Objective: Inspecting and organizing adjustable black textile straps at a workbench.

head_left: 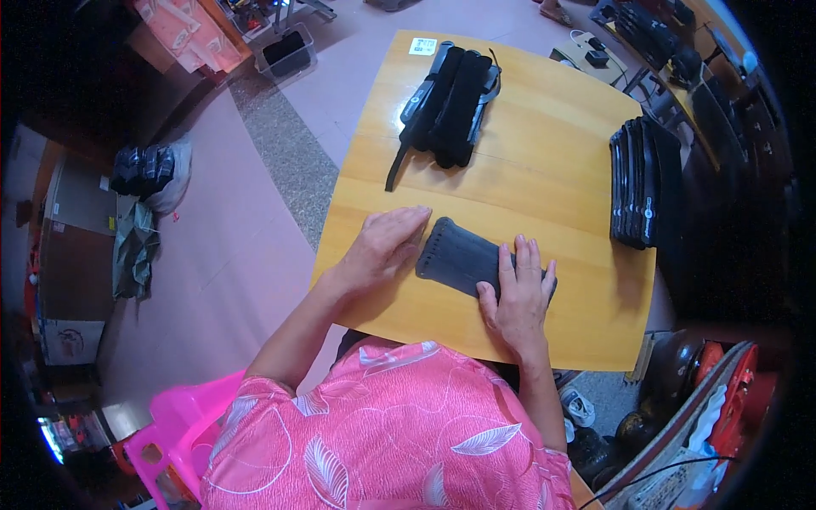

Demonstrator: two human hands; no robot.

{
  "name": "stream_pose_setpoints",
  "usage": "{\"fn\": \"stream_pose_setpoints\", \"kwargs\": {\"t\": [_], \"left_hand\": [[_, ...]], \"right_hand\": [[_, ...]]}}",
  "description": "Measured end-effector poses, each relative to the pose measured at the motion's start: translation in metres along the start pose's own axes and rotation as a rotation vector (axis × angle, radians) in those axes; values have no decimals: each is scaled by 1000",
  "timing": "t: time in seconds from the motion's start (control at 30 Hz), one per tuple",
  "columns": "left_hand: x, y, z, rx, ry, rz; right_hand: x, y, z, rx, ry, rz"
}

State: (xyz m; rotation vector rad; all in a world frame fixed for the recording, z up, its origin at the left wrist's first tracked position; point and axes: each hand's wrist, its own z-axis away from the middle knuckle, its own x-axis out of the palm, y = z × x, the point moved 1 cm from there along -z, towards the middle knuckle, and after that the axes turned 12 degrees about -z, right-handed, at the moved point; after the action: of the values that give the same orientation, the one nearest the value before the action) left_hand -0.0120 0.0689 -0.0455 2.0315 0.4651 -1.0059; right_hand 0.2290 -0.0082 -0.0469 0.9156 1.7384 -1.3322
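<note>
A dark grey, ribbed fabric piece [459,257] lies flat on the wooden table in front of me. Its left edge carries a row of small dark marks, like holes or stitches. My right hand [518,293] rests flat over its right end with fingers extended, covering part of it. Just off the left edge is my left hand [387,242], its fingers stretched forward and close together, with nothing visible in it. Farther back on the table sits a bundle of black padded pieces with grey trim [450,106], a strap trailing from it toward me.
At the table's [544,144] right edge stands a stack of black, flat padded pieces [637,183]. A pink plastic chair [183,425] is at lower left. On the floor are a clear bin [289,55] and bagged dark goods [153,174]. Red and dark clutter [722,391] fills the lower right.
</note>
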Motion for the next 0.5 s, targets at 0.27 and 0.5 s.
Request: {"fn": "stream_pose_setpoints", "kwargs": {"t": [0.27, 0.5], "left_hand": [[6, -1, -10, 126, 47, 29], [2, 2, -2, 92, 16, 52]], "right_hand": [[0, -1, -1, 7, 6, -9], [-1, -4, 4, 12, 4, -2]]}}
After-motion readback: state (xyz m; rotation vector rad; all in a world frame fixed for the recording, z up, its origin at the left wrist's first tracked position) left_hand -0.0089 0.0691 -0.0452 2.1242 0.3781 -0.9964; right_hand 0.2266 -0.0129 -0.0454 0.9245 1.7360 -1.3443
